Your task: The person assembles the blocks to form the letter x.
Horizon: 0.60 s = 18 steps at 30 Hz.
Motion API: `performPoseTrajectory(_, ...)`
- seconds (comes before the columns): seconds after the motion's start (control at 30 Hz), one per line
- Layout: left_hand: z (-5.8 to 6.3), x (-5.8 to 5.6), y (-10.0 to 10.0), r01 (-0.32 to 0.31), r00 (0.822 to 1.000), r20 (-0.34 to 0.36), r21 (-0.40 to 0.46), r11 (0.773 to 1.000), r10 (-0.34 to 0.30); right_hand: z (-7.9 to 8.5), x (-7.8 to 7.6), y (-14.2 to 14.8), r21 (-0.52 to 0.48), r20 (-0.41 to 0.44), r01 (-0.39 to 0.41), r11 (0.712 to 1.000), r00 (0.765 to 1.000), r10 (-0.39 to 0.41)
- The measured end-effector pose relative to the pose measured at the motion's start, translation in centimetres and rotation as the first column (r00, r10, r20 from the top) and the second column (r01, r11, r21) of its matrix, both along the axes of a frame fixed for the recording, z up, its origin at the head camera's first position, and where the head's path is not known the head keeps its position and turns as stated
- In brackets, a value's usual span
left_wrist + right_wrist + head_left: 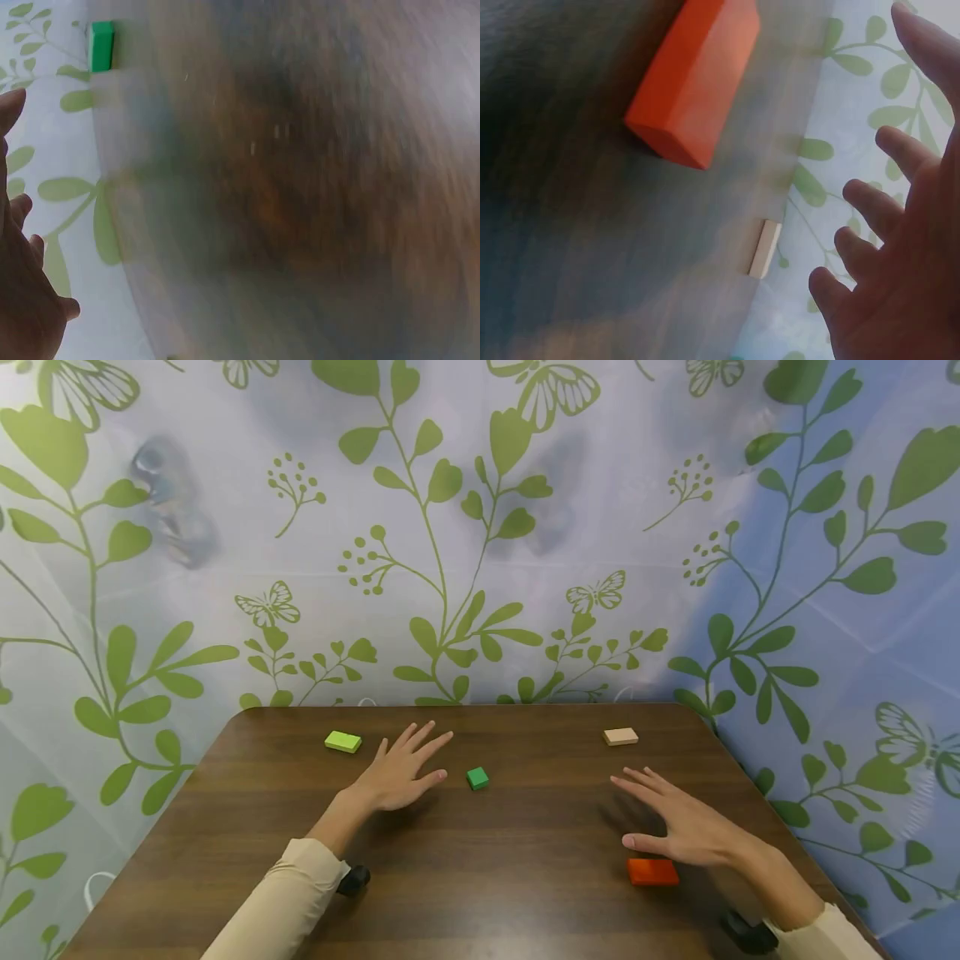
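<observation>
My left hand [397,774] hovers over the table with its fingers spread, holding nothing. Just right of its thumb lies a small green square block [477,778], which also shows at the top left of the left wrist view. Beyond that hand, to its left, is a lime-green block [342,742]. My right hand [678,818], fingers extended and holding nothing, is above the table's right side. Right below its thumb in the head view sits a red-orange block [652,872], large in the right wrist view. A pale wooden-coloured block [621,737] lies farther back, past the right fingertips.
The dark brown wooden table [480,877] has a rounded far edge. Behind it hangs a white curtain [480,568] with green leaves and butterflies, which wraps round the sides. A dark wrist device [354,881] is on the left wrist, another [748,933] on the right.
</observation>
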<state>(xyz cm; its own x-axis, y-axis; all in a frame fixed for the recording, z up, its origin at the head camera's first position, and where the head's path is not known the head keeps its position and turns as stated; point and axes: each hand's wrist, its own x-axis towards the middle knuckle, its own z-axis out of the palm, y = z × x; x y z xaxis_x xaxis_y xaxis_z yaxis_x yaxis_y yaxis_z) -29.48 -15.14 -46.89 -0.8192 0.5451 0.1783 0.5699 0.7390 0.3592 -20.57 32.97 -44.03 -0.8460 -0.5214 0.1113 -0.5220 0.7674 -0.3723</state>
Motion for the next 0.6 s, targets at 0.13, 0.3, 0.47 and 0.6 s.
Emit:
performPoseTrajectory(0.13,-0.2,-0.2,1.2,0.045,0.998,0.045,0.010,0.999,-0.046,-0.4,0.4,0.3,-0.004,0.013,-0.007,1.000,1.000,0.007)
performPoseTrajectory(0.3,-0.5,-0.5,2.6,0.091,0.989,0.116,0.035,0.995,-0.095,-0.9,0.7,0.5,-0.001,0.029,-0.025,1.000,0.999,0.025)
performPoseTrajectory(0.47,-1.0,-0.9,3.6,0.176,0.970,0.154,0.093,0.980,-0.189,-1.4,1.2,0.8,0.001,0.060,-0.038,0.999,0.997,0.037)
performPoseTrajectory(0.6,-1.3,-1.2,4.3,0.229,0.953,0.160,0.167,0.959,-0.256,-1.7,1.5,1.2,0.000,0.078,-0.060,0.998,0.995,0.060)
